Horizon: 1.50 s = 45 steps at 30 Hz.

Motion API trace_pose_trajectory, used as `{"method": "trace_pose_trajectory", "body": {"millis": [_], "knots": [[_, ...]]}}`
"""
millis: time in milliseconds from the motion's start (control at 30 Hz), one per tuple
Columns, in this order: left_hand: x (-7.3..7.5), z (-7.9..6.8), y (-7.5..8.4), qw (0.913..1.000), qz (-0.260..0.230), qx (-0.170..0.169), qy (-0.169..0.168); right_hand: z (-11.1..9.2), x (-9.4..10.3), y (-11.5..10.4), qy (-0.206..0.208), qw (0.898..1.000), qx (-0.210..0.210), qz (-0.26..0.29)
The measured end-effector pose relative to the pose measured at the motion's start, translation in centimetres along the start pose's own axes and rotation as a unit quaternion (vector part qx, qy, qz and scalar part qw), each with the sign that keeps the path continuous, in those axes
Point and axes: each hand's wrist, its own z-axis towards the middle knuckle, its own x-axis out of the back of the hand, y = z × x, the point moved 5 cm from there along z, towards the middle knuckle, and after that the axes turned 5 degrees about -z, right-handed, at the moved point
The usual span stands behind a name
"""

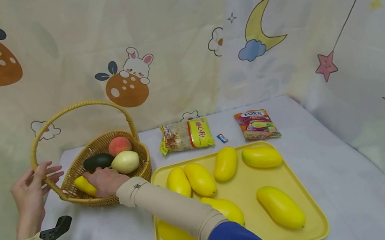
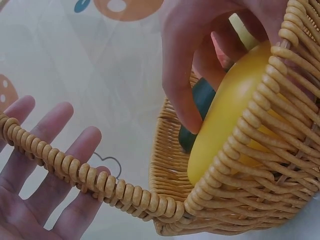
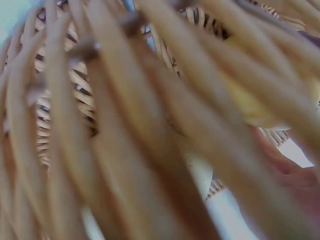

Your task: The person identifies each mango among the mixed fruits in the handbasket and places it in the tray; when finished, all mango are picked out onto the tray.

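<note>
A wicker basket (image 1: 145, 155) with a tall arched handle (image 1: 75, 106) stands at the left. My left hand (image 1: 29, 198) touches the handle's left side, its fingers extended and spread behind it in the left wrist view. Reaching across into the basket, my right hand (image 1: 104, 181) grips a yellow mango (image 2: 235, 110) near the front rim. A dark green oval fruit (image 1: 97, 162), a pale yellow fruit (image 1: 125, 162) and a peach (image 1: 119, 145) lie behind that hand. In the right wrist view, blurred wicker covers most of the mango and the right hand.
A yellow tray (image 1: 251, 233) with several mangoes (image 1: 280, 207) lies under and beside the right forearm. Behind it are a clear-and-yellow food bag (image 1: 184, 136), a small blue-wrapped candy (image 1: 222, 138) and a Fox's candy bag (image 1: 257, 125). Patterned cloth hangs around the table.
</note>
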Motion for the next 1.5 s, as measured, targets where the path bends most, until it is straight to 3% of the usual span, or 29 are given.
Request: {"method": "trace_pose_trajectory", "body": {"millis": [233,500,700,900,1200,1333,1500], "knots": [[-0.3,0.1,-0.1,0.9996,-0.014,-0.02,-0.013,-0.3,0.6,0.2,0.024,0.999,0.015,-0.042],[-0.1,0.0,0.0,0.9997,-0.012,-0.019,-0.009,-0.8,1.6,0.6,0.009,0.999,0.01,-0.044],[-0.1,0.0,-0.2,0.9996,-0.016,-0.02,-0.012,-2.8,3.2,2.0,0.016,0.998,0.017,-0.052],[0.1,0.2,-0.2,0.9998,-0.011,-0.014,-0.012,-6.6,4.6,4.2,0.038,0.998,0.051,-0.023],[0.2,-0.1,0.1,0.9995,-0.021,-0.01,-0.02,-14.7,5.1,9.0,0.105,0.99,0.077,0.045],[0.3,-0.2,0.1,0.9999,-0.008,-0.006,-0.013,-18.3,4.6,11.7,0.114,0.99,0.06,0.063],[0.1,0.0,0.1,0.9999,0.001,-0.004,-0.009,-22.8,3.4,15.1,0.112,0.989,-0.001,0.097]]}}
